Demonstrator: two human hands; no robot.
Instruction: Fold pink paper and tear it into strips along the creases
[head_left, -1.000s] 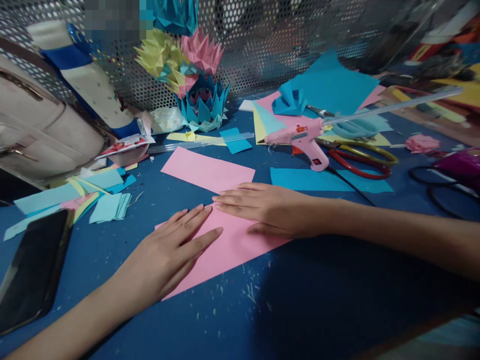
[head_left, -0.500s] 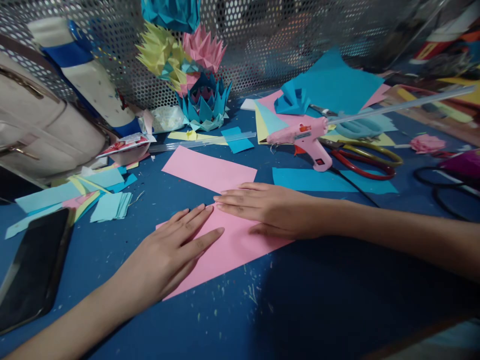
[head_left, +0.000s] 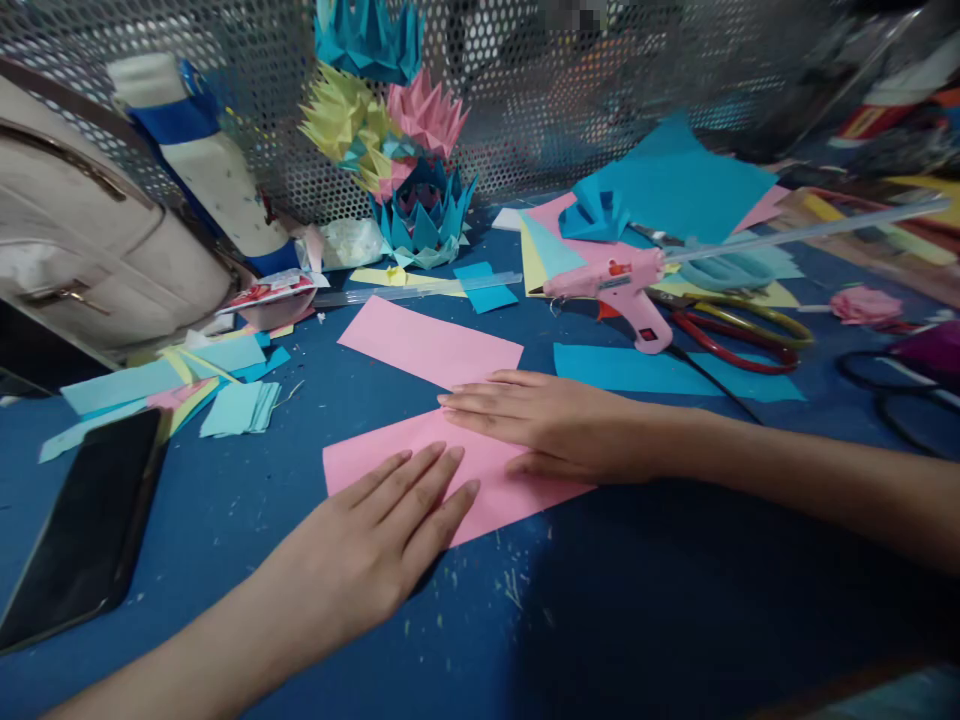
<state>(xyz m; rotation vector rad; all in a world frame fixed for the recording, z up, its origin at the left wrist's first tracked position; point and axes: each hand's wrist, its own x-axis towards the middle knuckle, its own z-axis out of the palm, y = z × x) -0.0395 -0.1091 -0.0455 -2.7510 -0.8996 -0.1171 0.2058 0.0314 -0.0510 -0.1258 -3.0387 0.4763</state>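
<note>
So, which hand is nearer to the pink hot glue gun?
The right. The right hand rests on pink paper, just on the near side of the hot glue gun, not touching it. The left hand is farther left and closer to the camera.

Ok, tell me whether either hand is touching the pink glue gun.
No, the left hand and right hand rest on the nearer pink paper, apart from the glue gun.

Front paper sheet [head_left: 499,500] is plain pink. Counter [head_left: 247,500] is dark blue with pale flecks. Glue gun [head_left: 628,288] is pink, trigger [head_left: 607,312] orange. Scissors [head_left: 679,302] are part red, part olive-yellow. Bottle [head_left: 217,185] is off-white, banded blue.
</note>
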